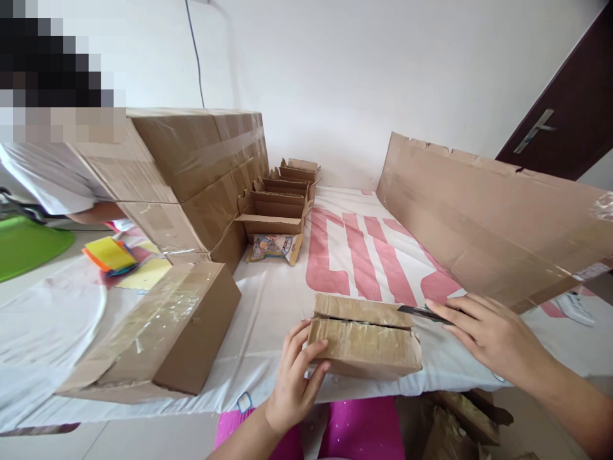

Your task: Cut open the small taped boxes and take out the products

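A small taped cardboard box [364, 342] lies in front of me at the table's near edge, with a dark slit running along its top. My left hand [301, 370] grips the box's left end, thumb and fingers pressed on its side and top. In my right hand [479, 326] is a box cutter [424, 312], its dark blade pointing left at the box's upper right corner. Whether the blade touches the cardboard I cannot tell. What lies inside the slit is mostly hidden.
Several open cardboard boxes [272, 222] line up at the back, a snack packet [275, 248] before them. A long taped box [158, 326] lies left, near stacked cartons [205, 160]. A cardboard panel [479, 211] stands right. Another person [52, 172] is at far left.
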Demonstrator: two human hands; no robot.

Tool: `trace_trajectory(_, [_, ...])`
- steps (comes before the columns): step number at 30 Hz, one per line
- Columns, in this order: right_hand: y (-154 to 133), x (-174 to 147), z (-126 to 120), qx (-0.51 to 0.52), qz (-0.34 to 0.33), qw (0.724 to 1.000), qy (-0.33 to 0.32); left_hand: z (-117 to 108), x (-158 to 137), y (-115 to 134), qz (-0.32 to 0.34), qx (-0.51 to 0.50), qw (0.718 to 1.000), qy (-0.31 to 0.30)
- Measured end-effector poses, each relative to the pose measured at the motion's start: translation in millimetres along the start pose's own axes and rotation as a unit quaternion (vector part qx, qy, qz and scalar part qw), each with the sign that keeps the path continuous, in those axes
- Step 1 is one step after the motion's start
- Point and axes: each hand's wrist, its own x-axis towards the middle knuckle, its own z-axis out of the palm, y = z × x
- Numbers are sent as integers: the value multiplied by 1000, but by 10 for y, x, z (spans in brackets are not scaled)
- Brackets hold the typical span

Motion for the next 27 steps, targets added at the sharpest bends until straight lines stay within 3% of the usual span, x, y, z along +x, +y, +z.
trace_trajectory(4, [40,-43,111,13,58,998,-17,-13,-14,85,10,-75,995,62])
trace_trajectory(10, [141,-164,551,32,149,987,-59,-140,-73,149,98,-2,995,-20])
trace_trajectory(15, [52,-336,1074,89,170,973,-128,-79,-177,197,64,53,995,53])
trace_trajectory(20, [-90,-496,1432,130,149,967,-161,-89,-282,193,56,36,997,47])
trace_trajectory(23, [-102,-576,1530,156,120,976,-92,-80,-362,122,-10,-39,997,70])
trace_trajectory(25, [-100,-627,1546,173,145,974,-31,-42,-399,41,-120,-93,984,89])
trace_trajectory(27, [-124,-682,1528,222,187,957,-14,-3,-404,-45,-239,-153,955,89])
